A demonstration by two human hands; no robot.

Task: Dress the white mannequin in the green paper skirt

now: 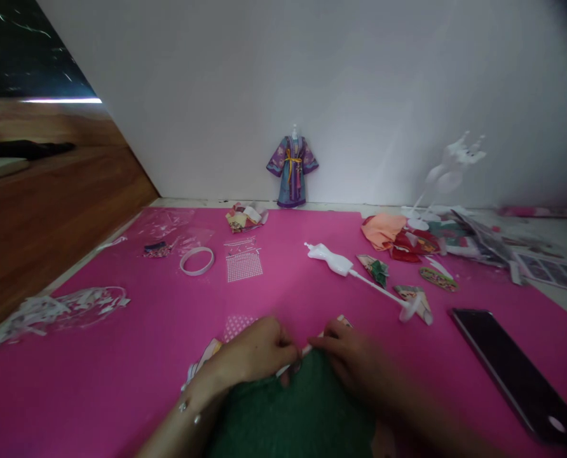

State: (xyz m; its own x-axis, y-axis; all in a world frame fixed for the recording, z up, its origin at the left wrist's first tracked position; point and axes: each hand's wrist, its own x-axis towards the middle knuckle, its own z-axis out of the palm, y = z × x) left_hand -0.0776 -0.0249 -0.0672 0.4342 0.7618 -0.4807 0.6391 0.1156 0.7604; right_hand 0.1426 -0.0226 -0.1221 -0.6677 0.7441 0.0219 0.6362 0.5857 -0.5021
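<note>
A piece of green cloth (297, 413) hangs below my two hands at the front of the pink mat. My left hand (262, 346) is closed, its fingers pinching the cloth's upper edge. Opposite it, my right hand (343, 350) pinches the same edge, slightly blurred. Between the fingertips runs a narrow whitish strip (307, 350) along the cloth. Patterned fabric (207, 357) shows beside my left wrist, and a pink dotted piece (238, 326) lies just behind that hand. The undersides of both hands are hidden.
Ahead lies a white doll mannequin (331, 259) on its stand. A tape roll (196, 261) and a bead sheet (244, 267) are to its left. Right are a dark phone (512, 369) and fabric scraps (383, 230). A robed doll form (293, 168) leans against the wall.
</note>
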